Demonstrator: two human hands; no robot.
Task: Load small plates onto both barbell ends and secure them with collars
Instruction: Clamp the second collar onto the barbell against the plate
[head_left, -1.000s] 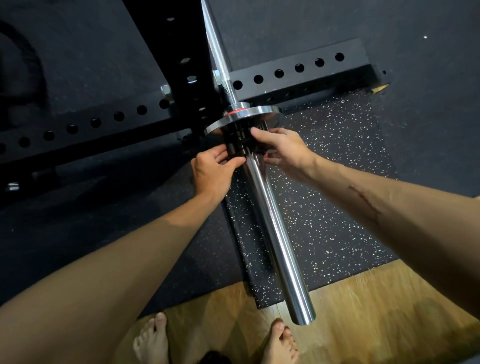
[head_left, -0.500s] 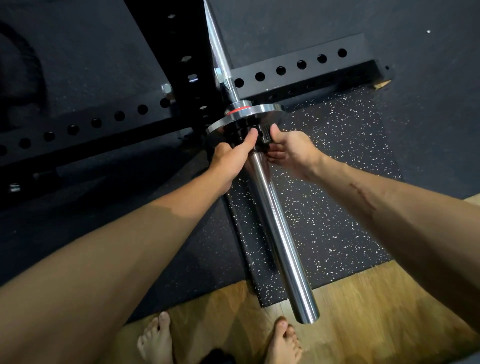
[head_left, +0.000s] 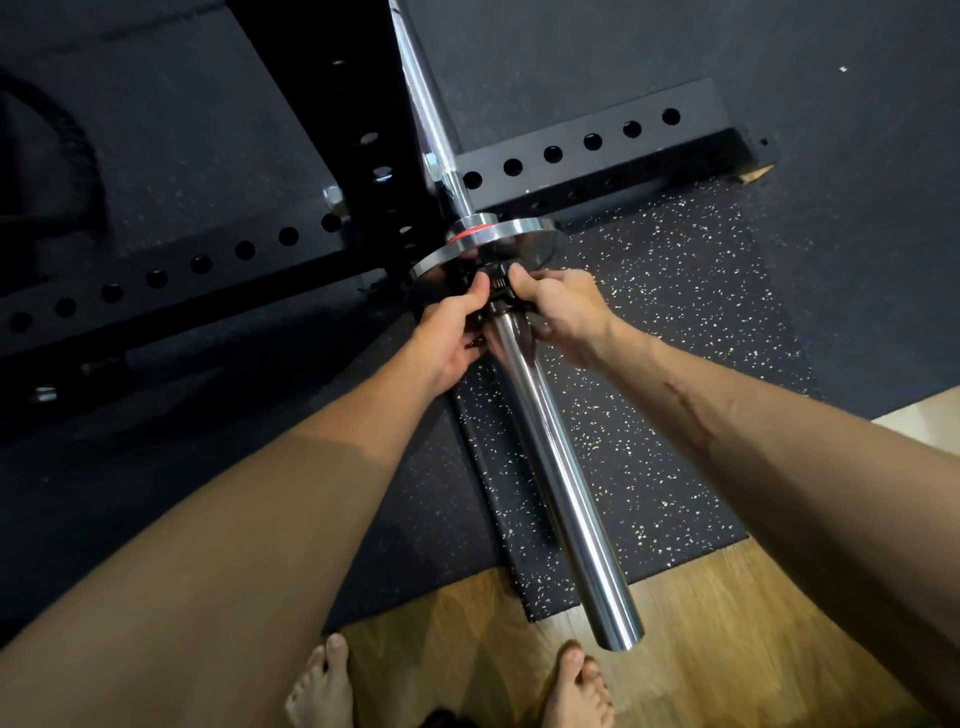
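A: Largest parts?
B: Black perforated steel rack (head_left: 587, 150); chrome barbell sleeve (head_left: 556, 473) carrying a small silver disc plate (head_left: 498, 236).
A: Smaller?
B: Black clamp collar (head_left: 496, 291) — against the plate; left hand (head_left: 452, 338) and right hand (head_left: 566, 312) both pinch it.

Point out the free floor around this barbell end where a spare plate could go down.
Free: speckled mat right of the sleeve, and wood floor beyond it. Crowded: at the collar, both hands, left and right, behind the plate.
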